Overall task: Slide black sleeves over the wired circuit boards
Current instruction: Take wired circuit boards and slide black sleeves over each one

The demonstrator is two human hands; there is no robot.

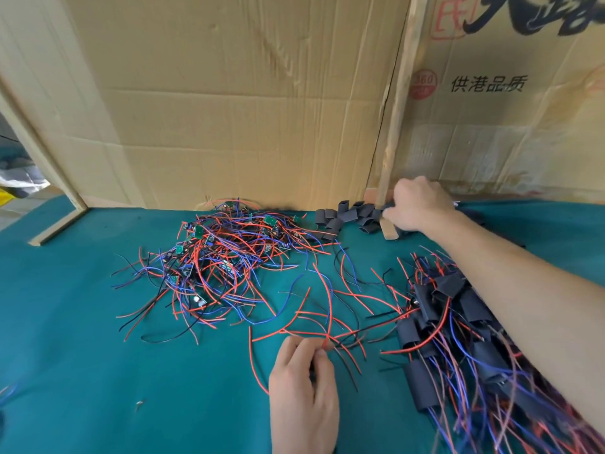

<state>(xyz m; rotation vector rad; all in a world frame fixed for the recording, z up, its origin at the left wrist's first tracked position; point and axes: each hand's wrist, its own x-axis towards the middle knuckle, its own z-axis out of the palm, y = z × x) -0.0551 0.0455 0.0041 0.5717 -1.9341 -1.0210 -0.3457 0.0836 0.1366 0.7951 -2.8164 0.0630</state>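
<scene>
Left hand [302, 393]: thin red and black wires [327, 335] are pinched between curled fingertips, low on the teal felt table cover [82, 355]. Right hand [417, 204]: fingers are curled into a heap of short black flattened tube sleeves [340, 217] against the creased brown cardboard wall [245, 109]; whether one is held cannot be told. Unsleeved small green circuit boards with tangled red, blue and black wires [216, 260] are heaped at centre. Sleeved boards [458, 322] are piled at right.

Matt teal cloth table cover [82, 322], creased cardboard wall [229, 109], rough wooden post [397, 119]

Bare green cloth [82, 339] lies left; wire heap [216, 267] blocks centre
</scene>
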